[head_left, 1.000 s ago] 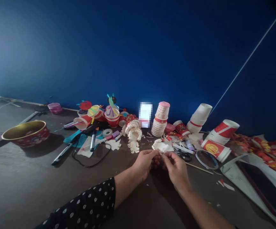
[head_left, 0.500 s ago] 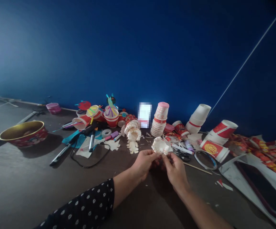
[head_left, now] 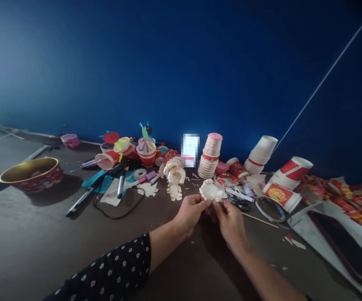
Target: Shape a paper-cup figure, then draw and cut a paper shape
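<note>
My left hand (head_left: 191,215) and my right hand (head_left: 230,223) meet just above the dark tabletop, holding a white paper cup cut into a curled, frilly shape (head_left: 210,190) between their fingertips. Its red-and-white printed cup remains are not clearly visible, and my fingers hide its lower side. A similar curled paper cup piece (head_left: 174,172) with cut paper strips (head_left: 175,192) lies up and to the left of my hands. Black scissors handles (head_left: 240,205) sit just beyond my right hand.
Stacked paper cups (head_left: 209,156) and white cups (head_left: 260,154) stand against the blue wall. Markers, a tape roll (head_left: 140,174), a craft knife (head_left: 79,202) and a black cable (head_left: 118,209) lie left. A gold-lined red bowl (head_left: 31,174) sits far left.
The frilly cup piece has turned slightly in my fingers, with its curled rim facing more upward. My hands have stayed almost in place.
</note>
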### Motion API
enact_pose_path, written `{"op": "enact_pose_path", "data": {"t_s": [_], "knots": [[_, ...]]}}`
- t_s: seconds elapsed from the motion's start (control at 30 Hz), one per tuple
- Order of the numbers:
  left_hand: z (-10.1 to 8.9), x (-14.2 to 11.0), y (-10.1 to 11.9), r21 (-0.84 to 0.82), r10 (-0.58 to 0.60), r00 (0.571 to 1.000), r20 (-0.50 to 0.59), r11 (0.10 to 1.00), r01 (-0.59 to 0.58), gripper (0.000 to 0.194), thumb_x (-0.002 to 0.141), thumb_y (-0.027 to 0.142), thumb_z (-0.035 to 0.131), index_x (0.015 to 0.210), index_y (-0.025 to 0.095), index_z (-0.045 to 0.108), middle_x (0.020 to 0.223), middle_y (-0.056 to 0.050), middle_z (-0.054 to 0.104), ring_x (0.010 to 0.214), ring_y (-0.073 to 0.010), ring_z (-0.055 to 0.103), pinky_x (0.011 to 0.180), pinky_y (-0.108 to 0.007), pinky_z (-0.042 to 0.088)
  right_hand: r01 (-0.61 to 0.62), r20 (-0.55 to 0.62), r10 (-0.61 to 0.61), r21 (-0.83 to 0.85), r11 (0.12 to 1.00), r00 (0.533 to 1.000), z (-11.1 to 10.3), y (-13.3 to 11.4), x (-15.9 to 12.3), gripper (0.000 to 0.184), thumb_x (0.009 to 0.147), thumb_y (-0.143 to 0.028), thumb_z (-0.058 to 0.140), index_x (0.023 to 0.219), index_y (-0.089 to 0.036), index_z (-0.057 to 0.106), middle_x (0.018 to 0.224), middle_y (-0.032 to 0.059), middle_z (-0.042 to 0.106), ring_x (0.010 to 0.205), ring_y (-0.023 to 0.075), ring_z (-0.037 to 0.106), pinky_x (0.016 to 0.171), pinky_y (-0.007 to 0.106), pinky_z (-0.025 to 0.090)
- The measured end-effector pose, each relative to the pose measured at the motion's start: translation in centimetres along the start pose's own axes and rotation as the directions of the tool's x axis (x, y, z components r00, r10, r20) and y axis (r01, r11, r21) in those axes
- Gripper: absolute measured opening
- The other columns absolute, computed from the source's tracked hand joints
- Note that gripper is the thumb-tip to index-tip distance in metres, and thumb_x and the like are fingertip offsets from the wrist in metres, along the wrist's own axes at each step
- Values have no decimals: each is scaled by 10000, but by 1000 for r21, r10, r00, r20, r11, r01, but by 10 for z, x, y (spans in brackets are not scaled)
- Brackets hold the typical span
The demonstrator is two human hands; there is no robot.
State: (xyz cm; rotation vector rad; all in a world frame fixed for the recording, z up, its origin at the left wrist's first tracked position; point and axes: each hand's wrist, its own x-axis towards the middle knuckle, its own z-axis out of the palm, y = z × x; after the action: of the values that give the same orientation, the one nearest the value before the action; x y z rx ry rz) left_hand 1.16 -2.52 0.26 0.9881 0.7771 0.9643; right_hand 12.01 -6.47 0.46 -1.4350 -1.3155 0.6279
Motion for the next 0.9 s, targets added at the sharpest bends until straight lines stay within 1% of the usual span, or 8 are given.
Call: {"op": "enact_pose_path", "data": {"t_s": [0.17, 0.27, 0.33, 0.43, 0.5, 0.6, 0.73, 0.9], "knots": [[-1, 3, -2, 70, 73, 997, -26, 995, -71, 279, 625, 382, 596, 545, 133, 499, 470, 25, 478, 421, -59, 393, 440, -192, 297, -43, 45, 39, 97, 994, 998, 1, -2, 0, 329, 719, -485, 510, 626, -171, 551, 497, -1, 558, 447, 132, 484, 431, 218, 369], [-3, 4, -2, 229, 136, 987, -83, 967, -114, 241, 645, 352, 567, 556, 137, 503, 462, 37, 458, 429, -64, 374, 435, -192, 287, -138, 114, 120, 161, 977, 986, 1, -3, 0, 318, 688, -484, 546, 654, -168, 546, 501, -8, 555, 423, 125, 474, 403, 216, 371], [-4, 2, -1, 381, 194, 977, -89, 913, -147, 229, 653, 334, 554, 543, 141, 499, 460, 40, 447, 438, -69, 365, 428, -191, 271, -202, 122, 182, 175, 964, 976, 1, -3, 1, 334, 684, -503, 537, 650, -171, 538, 484, -14, 539, 404, 125, 469, 383, 218, 370], [-3, -3, 1, 543, 289, 957, -39, 810, -222, 224, 671, 312, 532, 527, 145, 495, 474, 38, 441, 462, -73, 357, 438, -192, 260, -244, 80, 232, 190, 951, 969, 1, -1, 2, 370, 693, -521, 509, 563, -174, 512, 425, -24, 480, 377, 119, 450, 362, 215, 352], [-1, -7, 3, 611, 346, 938, -11, 745, -268, 212, 681, 288, 517, 523, 147, 503, 484, 35, 447, 474, -76, 357, 450, -193, 262, -262, 53, 257, 209, 942, 965, 1, 1, 3, 389, 688, -522, 510, 508, -177, 491, 403, -29, 447, 362, 111, 426, 350, 215, 335], [1, -11, 5, 646, 400, 916, 23, 693, -320, 196, 690, 256, 499, 526, 149, 516, 498, 30, 466, 487, -79, 374, 469, -195, 271, -278, 48, 275, 263, 924, 960, 2, 4, 4, 357, 682, -499, 531, 538, -173, 513, 418, -38, 440, 368, 103, 405, 347, 211, 320], [1, -10, 5, 622, 382, 924, 0, 723, -299, 193, 693, 277, 499, 554, 147, 533, 518, 22, 493, 502, -89, 404, 479, -196, 289, -256, 65, 249, 334, 907, 966, 3, 6, 3, 268, 679, -430, 572, 653, -163, 559, 474, -48, 462, 403, 93, 408, 374, 199, 325], [-3, -2, -1, 508, 267, 959, -97, 842, -183, 174, 663, 294, 526, 592, 136, 548, 527, 14, 517, 495, -93, 426, 472, -199, 308, -249, 117, 220, 389, 887, 968, 3, 3, 2, 179, 677, -346, 593, 740, -183, 549, 567, -48, 514, 455, 97, 452, 412, 197, 362]]}}
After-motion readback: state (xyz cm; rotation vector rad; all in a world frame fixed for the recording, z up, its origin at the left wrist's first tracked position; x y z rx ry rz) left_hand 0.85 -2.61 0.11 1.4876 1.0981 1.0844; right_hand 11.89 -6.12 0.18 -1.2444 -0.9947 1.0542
